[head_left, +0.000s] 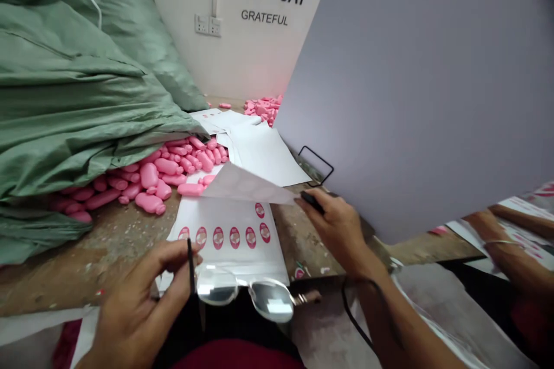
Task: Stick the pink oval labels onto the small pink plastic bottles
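My left hand [141, 305] sits low at the front, its fingers pinching a thin black strip [190, 265]. My right hand [335, 228] pinches a small dark object [311, 202] together with the corner of a lifted translucent sheet [244, 186]. That sheet curls up from a white label sheet [225, 248] printed with a row of pink-and-white oval labels. A pair of clear-lensed glasses [244, 294] hangs between my hands, in front of the label sheet. A large grey board [415, 86] rises just beyond my right hand and hides the upper right.
Bulging green sacks [73, 86] slump over a pile of pink bottle-shaped pieces [151, 176] on a worn wooden table [104, 248]. Loose white sheets [259, 153] lie beyond the labels. A co-worker's forearm [506, 242] shows at right, below a lettered wall [255, 0].
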`<action>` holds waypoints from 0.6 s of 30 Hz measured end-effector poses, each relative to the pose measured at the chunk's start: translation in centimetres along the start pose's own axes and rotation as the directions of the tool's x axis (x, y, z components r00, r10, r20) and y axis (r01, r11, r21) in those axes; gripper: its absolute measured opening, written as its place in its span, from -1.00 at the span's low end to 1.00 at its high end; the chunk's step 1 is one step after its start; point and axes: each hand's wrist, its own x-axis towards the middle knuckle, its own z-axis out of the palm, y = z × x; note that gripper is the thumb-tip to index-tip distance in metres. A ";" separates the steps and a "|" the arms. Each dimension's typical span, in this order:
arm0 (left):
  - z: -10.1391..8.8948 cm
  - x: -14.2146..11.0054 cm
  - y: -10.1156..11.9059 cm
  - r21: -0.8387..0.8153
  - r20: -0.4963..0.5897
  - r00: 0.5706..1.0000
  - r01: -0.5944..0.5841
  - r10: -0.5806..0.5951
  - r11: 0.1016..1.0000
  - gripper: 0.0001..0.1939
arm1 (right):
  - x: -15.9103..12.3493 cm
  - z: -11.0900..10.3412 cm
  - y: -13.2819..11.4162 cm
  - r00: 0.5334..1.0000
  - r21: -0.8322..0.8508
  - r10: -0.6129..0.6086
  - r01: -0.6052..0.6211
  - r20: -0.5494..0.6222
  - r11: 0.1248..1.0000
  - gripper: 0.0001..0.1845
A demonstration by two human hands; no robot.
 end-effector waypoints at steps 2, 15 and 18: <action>0.7 2.0 -0.4 0.032 -0.010 0.997 -0.074 0.075 0.997 -0.58 | 0.9 -0.6 0.6 1.000 -0.031 0.006 -0.006 -0.007 0.999 -0.61; 2.2 8.1 -7.3 0.085 -0.026 0.995 -0.090 0.092 0.992 -0.61 | 8.9 -7.3 2.1 0.948 -0.103 0.236 -0.263 -0.215 0.959 -0.88; 2.5 8.7 -8.2 -0.077 -0.025 1.000 0.013 -0.015 0.997 -0.56 | 11.1 -9.1 2.8 0.878 -0.152 0.235 -0.322 -0.416 0.935 -0.91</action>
